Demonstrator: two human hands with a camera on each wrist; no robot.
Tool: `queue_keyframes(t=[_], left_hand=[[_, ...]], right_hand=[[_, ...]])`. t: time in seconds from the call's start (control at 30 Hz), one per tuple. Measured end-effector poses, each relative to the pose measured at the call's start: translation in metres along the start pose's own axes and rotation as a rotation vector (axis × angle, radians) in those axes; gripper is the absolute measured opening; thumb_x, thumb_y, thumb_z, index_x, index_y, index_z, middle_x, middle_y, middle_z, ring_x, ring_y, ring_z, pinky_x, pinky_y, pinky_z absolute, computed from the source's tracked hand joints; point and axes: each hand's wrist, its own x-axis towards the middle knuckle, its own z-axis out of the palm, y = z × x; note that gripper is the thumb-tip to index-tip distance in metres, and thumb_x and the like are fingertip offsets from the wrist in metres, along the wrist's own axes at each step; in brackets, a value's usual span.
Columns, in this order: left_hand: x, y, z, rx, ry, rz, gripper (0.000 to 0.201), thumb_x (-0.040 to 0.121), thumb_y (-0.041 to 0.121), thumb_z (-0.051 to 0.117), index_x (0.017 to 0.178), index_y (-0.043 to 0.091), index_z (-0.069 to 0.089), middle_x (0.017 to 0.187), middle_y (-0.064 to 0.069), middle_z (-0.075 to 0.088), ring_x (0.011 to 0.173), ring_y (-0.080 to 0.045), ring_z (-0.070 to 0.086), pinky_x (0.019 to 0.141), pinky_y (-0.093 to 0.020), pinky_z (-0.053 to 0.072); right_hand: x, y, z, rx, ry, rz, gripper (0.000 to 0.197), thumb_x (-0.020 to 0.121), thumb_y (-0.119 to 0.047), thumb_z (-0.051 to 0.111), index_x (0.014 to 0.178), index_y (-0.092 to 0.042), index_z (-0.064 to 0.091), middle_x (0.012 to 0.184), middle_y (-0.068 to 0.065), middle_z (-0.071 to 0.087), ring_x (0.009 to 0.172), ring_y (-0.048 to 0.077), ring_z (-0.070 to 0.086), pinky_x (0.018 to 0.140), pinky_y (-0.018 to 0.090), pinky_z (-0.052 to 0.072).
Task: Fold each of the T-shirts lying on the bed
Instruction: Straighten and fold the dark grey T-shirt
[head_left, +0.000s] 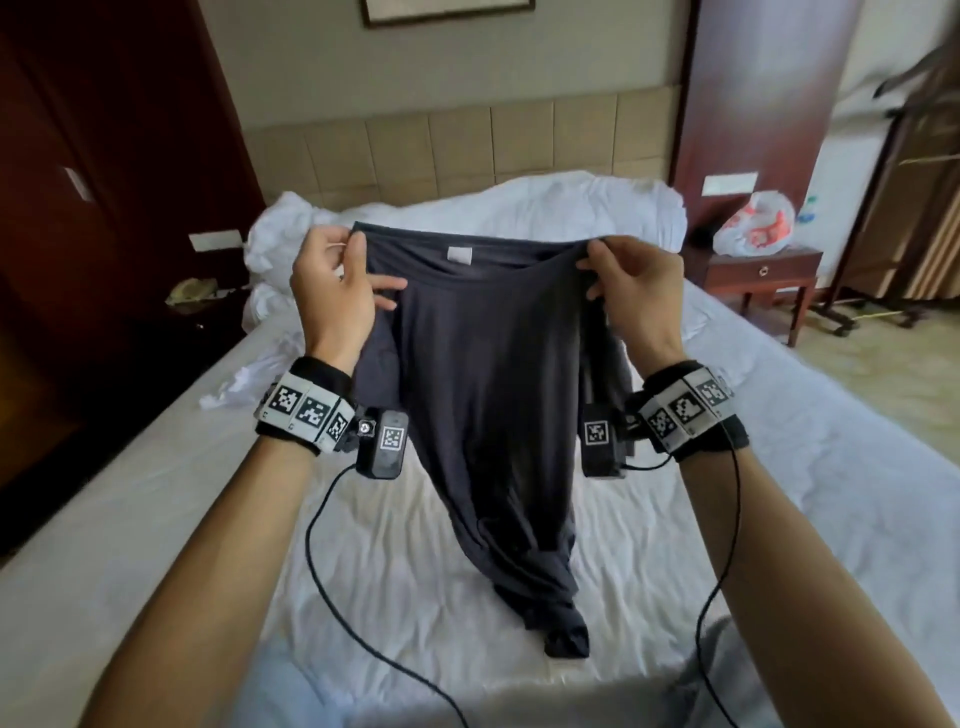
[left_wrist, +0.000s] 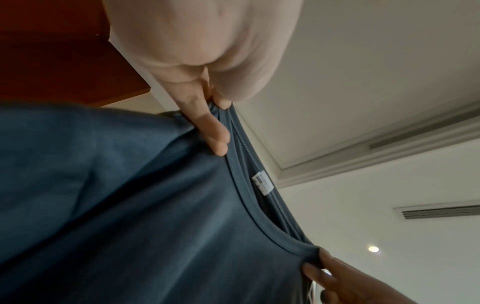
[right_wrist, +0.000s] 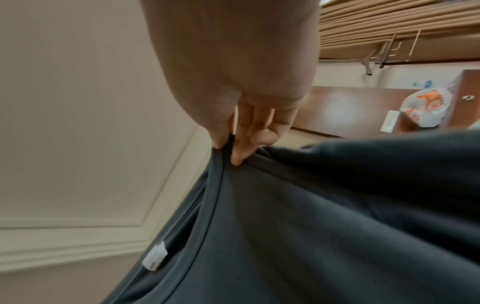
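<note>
A dark grey T-shirt (head_left: 488, 395) hangs in the air over the white bed (head_left: 156, 509), its lower end bunched on the sheet near the front edge. My left hand (head_left: 337, 280) pinches the left end of the collar (left_wrist: 223, 109) between thumb and fingers. My right hand (head_left: 628, 280) pinches the right end of the collar (right_wrist: 226, 152) the same way. The neckline is stretched between both hands, with a small white label (head_left: 460, 255) showing inside it. The sleeves droop behind the shirt's body.
Crumpled white bedding (head_left: 467, 208) lies piled at the head of the bed, with more crumpled white cloth (head_left: 234, 387) at the left. A wooden nightstand (head_left: 769, 275) with a plastic bag (head_left: 756, 223) stands at the right. Cables (head_left: 332, 582) trail from both wrist cameras.
</note>
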Motion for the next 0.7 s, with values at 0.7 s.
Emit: queue_keyframes(t=[0.7], left_hand=[[0.025,0.227,-0.029,-0.059,0.395,0.541,0.006,0.102,0.014,0.051,0.096,0.016,0.05,0.084,0.011,0.058,0.07,-0.006,0.062,0.07,-0.023,0.052]], right_hand=[[0.001,-0.233,-0.007,0.405,0.481,-0.369,0.012,0.095,-0.014,0.067,0.088,-0.017,0.077,0.068,-0.012,0.07,0.061,0.009,0.063,0.065,0.036,0.058]])
